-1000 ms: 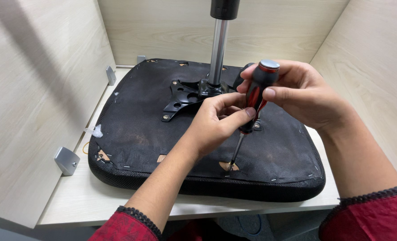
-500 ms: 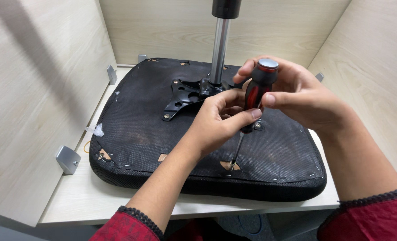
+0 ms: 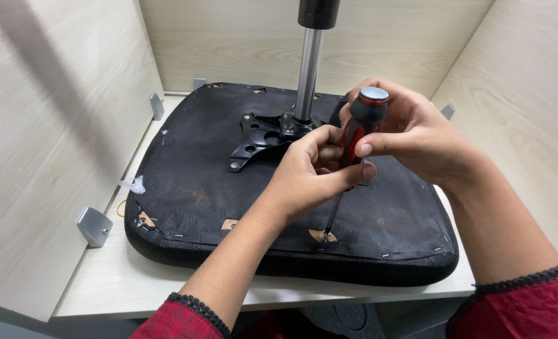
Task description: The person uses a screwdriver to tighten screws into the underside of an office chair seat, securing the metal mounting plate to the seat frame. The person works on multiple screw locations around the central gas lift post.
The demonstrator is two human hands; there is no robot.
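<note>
Both hands (image 3: 367, 157) grip red-black screwdriver (image 3: 354, 135) over black seat (image 3: 197, 182).

Your count at this station:
- Hands: two, your left hand (image 3: 310, 172) and right hand (image 3: 417, 135)
- Screwdriver (image 3: 353, 145), red and black handle: one
- Upturned black seat cushion (image 3: 228, 201): one
- Black metal mounting plate (image 3: 263, 139) on the cushion: one
- Chrome column (image 3: 308, 69) rising from the plate: one
- Grey metal corner brackets you can see: four, at (image 3: 94, 226), (image 3: 157, 105), (image 3: 198, 83) and (image 3: 447, 111)
- Bench (image 3: 122, 282), pale wood: one
- Red sleeves with dark trim: two
</note>
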